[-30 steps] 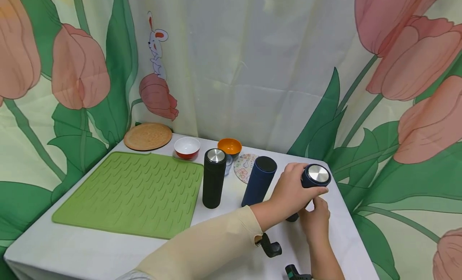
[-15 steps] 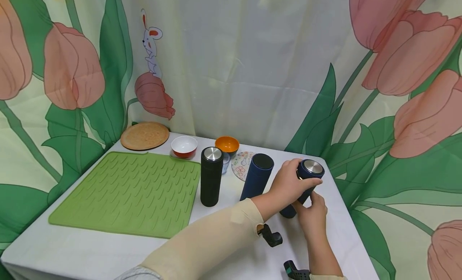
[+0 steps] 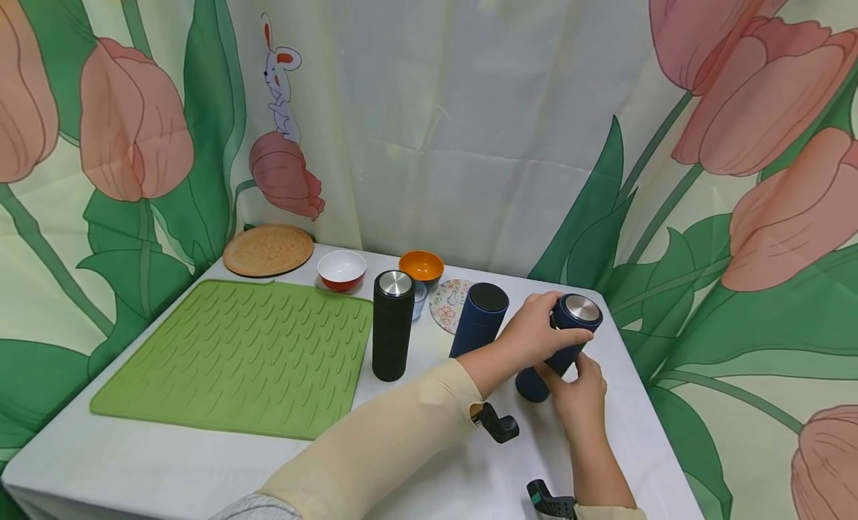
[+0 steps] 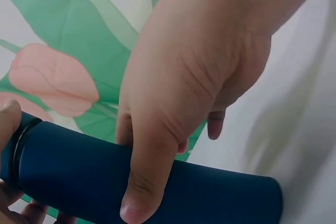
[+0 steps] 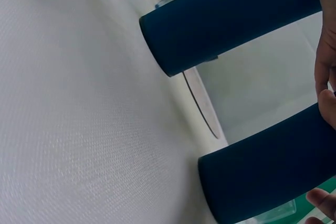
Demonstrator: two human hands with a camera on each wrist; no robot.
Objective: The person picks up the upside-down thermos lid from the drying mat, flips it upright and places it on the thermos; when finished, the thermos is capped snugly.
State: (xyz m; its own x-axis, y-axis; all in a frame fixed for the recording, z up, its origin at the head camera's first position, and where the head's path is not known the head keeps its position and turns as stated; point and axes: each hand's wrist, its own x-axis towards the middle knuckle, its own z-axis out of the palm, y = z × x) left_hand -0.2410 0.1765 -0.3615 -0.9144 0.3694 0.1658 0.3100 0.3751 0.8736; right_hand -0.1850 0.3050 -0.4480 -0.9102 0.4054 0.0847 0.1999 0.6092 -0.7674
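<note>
Flask (image 3: 559, 345), dark blue with a steel-topped lid, tilted near the table's (image 3: 167, 460) right edge, base now lower and closer to the cloth than a second ago, so apparently being settled while the lid gets worked. Left hand (image 3: 536, 334) wrapped around the upper body, thumb across the barrel in the wrist view (image 4: 147, 182). Right hand (image 3: 576, 393) curled on the lower part, fingertips gripping. Just left, second blue flask (image 3: 479, 319), then black flask (image 3: 392, 325); farther left, green mat (image 3: 234, 356); along the back edge, bowls (image 3: 342, 269).
</note>
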